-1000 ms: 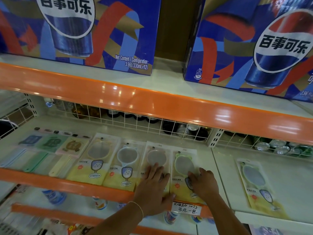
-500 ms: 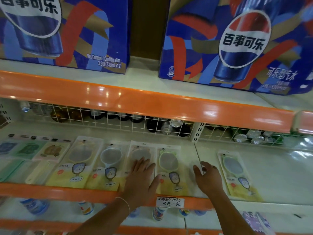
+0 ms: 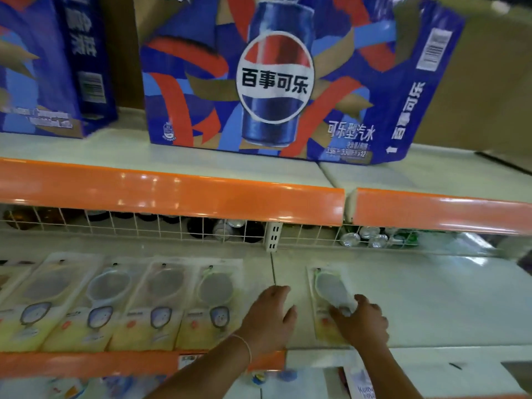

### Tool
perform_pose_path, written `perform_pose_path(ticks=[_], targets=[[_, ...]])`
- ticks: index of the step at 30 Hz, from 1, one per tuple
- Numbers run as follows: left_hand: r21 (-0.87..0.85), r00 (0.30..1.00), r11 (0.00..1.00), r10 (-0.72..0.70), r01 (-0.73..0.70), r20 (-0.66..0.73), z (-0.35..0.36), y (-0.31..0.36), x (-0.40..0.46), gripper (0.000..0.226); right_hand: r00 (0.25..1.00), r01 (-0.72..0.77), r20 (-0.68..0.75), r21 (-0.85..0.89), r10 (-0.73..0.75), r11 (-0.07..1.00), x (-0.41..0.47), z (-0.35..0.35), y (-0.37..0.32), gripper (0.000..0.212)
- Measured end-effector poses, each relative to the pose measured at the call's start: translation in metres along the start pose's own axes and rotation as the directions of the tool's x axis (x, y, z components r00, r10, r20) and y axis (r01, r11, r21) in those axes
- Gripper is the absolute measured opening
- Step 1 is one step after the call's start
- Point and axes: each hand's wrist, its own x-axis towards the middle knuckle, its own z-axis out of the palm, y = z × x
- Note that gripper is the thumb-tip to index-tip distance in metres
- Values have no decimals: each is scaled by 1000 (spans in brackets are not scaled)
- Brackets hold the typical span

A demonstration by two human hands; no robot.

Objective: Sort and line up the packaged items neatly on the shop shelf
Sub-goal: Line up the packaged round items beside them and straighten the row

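Packets of small strainers are what this shelf job turns on, and one stray packet (image 3: 331, 305) lies alone on the right-hand shelf panel, past the seam (image 3: 273, 269) from the rest. The right hand (image 3: 361, 321) now rests on its lower half, fingers bent over the plastic and seemingly gripping it, though the blur keeps me from being sure of a firm hold. A second ago that hand was pressing the last packet of the row; half a second ago it was crossing the seam. The left hand (image 3: 269, 318) has come off the row too and lies flat and open on bare shelf between the row and the stray, near the seam. That reads as the row being done and the stray next in line to join it.

Four packets (image 3: 129, 303) lie side by side to the left, edges touching or nearly so, their bottoms close to the orange front lip (image 3: 86, 362). The gap beside the last one looks about wide enough for the stray, though the left hand sits in it. The right panel (image 3: 431, 298) gives free sliding room; the wire grille (image 3: 144, 226) stands well back.
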Motion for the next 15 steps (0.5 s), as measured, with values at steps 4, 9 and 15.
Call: perform_pose_path(ticks=[4,9,15], targets=[[6,996,997,-78,78,43,27,19,6,52,992,56,119,-121,-42,991,15,2,11,84],[-29,993,993,-118,118,4,42,31,9,47,962,141,217,115,-164,983,25,-5,5,95],[-222,971,950,-233,218,-45,41,41,20,30,858,-310,492,727,-150,613,32,-16,8,72]])
